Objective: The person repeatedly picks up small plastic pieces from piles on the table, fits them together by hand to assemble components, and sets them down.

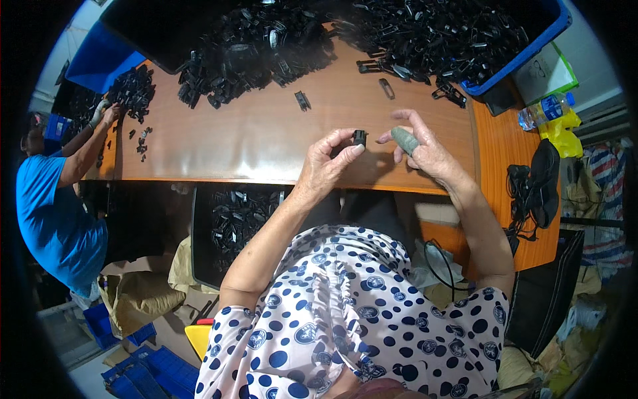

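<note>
Reaching up from the lower edge over a dotted blouse [345, 319], both forearms meet above the near edge of the table [252, 143]. To the far left of the table, a co-worker [56, 213] in a blue shirt stretches an arm to a small heap [133, 90] of black parts at the table's left end. Below the table's near edge, left of the forearms, a dark bin [232, 223] holds more black parts. On the table's far side a big pile [256, 46] of black parts spreads out, with a few loose parts [302, 100] lying between it and the hands. The left hand [325, 166] is bent at the wrist, fingers curled, thumb and forefinger pinched shut on a small black clip [359, 137] held just above the tabletop, near its front edge. The right hand [422, 149] sits just beside the clip, to its right, fingers spread apart and holding nothing; its forefinger wears a grey cot [405, 139] and points toward the clip without touching it. Beyond the right hand, a blue crate [531, 50] heaped with black parts rests on the table's far right corner. Right of the table, a lower orange surface carries a black cable bundle [535, 186], with a bottle [545, 110] and a yellow bag [561, 133] behind.
</note>
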A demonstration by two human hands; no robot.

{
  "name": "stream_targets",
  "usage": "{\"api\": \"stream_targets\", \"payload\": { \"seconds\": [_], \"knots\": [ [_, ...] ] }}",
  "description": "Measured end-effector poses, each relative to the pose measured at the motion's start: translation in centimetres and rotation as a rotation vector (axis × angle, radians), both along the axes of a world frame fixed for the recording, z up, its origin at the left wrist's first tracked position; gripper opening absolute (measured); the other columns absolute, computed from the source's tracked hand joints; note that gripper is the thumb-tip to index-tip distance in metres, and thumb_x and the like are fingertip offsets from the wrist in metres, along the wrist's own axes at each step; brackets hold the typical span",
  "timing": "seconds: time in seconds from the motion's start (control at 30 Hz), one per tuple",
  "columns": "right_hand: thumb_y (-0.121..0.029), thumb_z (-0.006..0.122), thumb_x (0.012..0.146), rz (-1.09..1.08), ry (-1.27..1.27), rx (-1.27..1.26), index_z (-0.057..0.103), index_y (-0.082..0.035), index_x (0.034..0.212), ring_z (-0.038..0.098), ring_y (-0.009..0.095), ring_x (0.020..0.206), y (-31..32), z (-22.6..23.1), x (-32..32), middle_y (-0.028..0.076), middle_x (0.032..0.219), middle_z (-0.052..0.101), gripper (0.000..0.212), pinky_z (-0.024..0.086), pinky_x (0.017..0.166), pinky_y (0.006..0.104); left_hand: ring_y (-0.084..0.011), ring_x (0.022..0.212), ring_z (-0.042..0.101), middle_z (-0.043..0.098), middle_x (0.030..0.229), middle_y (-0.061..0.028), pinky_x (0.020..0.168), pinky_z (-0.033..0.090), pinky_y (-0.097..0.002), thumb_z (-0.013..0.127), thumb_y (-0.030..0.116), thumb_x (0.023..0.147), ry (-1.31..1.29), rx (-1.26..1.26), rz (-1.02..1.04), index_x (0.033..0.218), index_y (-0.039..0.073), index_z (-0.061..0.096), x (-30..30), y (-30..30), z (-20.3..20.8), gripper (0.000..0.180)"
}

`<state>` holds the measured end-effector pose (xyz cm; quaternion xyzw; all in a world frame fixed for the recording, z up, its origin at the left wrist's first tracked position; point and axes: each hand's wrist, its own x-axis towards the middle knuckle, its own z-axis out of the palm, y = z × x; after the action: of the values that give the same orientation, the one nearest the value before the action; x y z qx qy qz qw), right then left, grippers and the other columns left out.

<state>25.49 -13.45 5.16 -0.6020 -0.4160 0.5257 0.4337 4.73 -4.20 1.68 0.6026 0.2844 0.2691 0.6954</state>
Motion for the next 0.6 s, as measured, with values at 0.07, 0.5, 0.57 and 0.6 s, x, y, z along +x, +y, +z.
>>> {"api": "stream_targets", "payload": {
  "seconds": [0.07, 0.5, 0.57, 0.6],
  "knots": [
    [-0.013, 0.048, 0.096, 0.016, -0.208, -0.095, 0.031, -0.003, 0.139, 0.065, 0.024, 0.102, -0.4, -0.5, 0.1, 0.019, 0.119, 0.06, 0.047, 0.053, 0.079, 0.0291, -0.0104, 0.076, 0.055, 0.059, 0.082, -0.0012, 0.07, 0.044, -0.0224, 0.068, 0.017, 0.088, 0.053, 0.285, 0.008, 0.11, 0.001, 0.064, -0.2, -0.1, -0.4, 0.028],
    [-0.014, 0.062, 0.091, 0.032, 0.162, 0.01, 0.054, -0.005, 0.12, 0.058, 0.013, 0.101, -2.9, 2.8, -2.4, 0.007, 0.108, 0.061, 0.031, 0.047, 0.085, 0.0279, -0.0126, 0.077, 0.058, 0.063, 0.088, -0.0043, 0.068, 0.047, -0.0243, 0.069, 0.012, 0.085, 0.083, 0.584, -0.037, 0.11, 0.003, 0.065, -0.6, -1.4, 0.8, 0.027],
    [-0.016, 0.062, 0.092, 0.03, 0.233, -0.007, 0.051, -0.007, 0.122, 0.057, 0.011, 0.097, -2.8, 2.5, -2.6, 0.004, 0.104, 0.061, 0.034, 0.047, 0.08, 0.0254, -0.0153, 0.077, 0.06, 0.063, 0.087, -0.0073, 0.068, 0.048, -0.0265, 0.069, 0.009, 0.084, 0.072, 0.586, -0.065, 0.108, 0.003, 0.066, -0.6, -1.6, 1.1, 0.026],
    [-0.018, 0.063, 0.092, 0.042, 0.216, -0.009, 0.048, -0.008, 0.123, 0.057, 0.01, 0.095, -2.6, 2.4, -2.6, 0.003, 0.101, 0.06, 0.036, 0.045, 0.076, 0.0234, -0.0153, 0.077, 0.06, 0.063, 0.087, -0.0073, 0.068, 0.048, -0.0265, 0.069, 0.009, 0.084, 0.074, 0.581, -0.065, 0.108, 0.003, 0.066, -0.6, -1.6, 1.2, 0.026]
  ]
}}
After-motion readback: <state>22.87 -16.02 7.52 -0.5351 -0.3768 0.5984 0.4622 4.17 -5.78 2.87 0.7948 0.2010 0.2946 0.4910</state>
